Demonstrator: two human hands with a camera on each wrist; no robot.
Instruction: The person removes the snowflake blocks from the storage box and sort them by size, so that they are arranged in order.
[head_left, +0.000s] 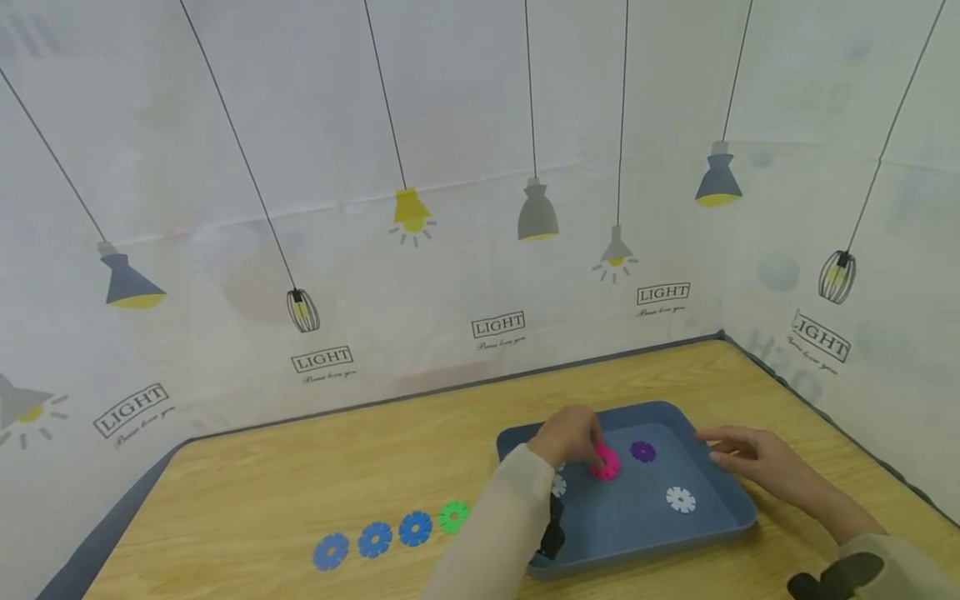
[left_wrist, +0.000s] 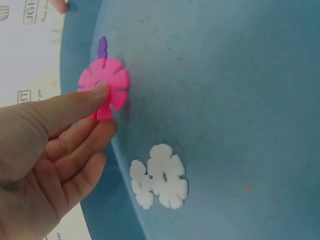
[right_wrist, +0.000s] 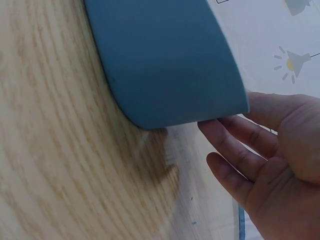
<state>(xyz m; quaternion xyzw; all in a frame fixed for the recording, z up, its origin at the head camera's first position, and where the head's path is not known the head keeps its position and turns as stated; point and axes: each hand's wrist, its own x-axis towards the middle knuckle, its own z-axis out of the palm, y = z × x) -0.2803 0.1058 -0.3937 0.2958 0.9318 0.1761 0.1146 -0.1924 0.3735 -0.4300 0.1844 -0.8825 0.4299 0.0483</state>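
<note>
My left hand (head_left: pixel 573 435) pinches a pink notched flower-shaped disc (left_wrist: pixel 118 82) between thumb and fingers, over the blue tray (head_left: pixel 600 542). A purple disc (head_left: pixel 642 452) lies in the tray to the right of it. Near the tray's left side are two white discs, the larger one (left_wrist: pixel 167 177) overlapping the smaller (left_wrist: pixel 141 184) in the left wrist view. Another white disc (head_left: pixel 681 500) sits toward the right front. My right hand (head_left: pixel 768 467) is at the tray's right rim, its fingers loosely extended and fingertips right at the edge.
Left of the tray, a green disc (head_left: pixel 453 517) and three blue discs (head_left: pixel 415 528) form a row on the wooden table (head_left: pixel 300 467). A pale wall covering (head_left: pixel 450 283) printed with lamps stands behind and to the right. My left sleeve (head_left: pixel 491 525) crosses the tray's near left side.
</note>
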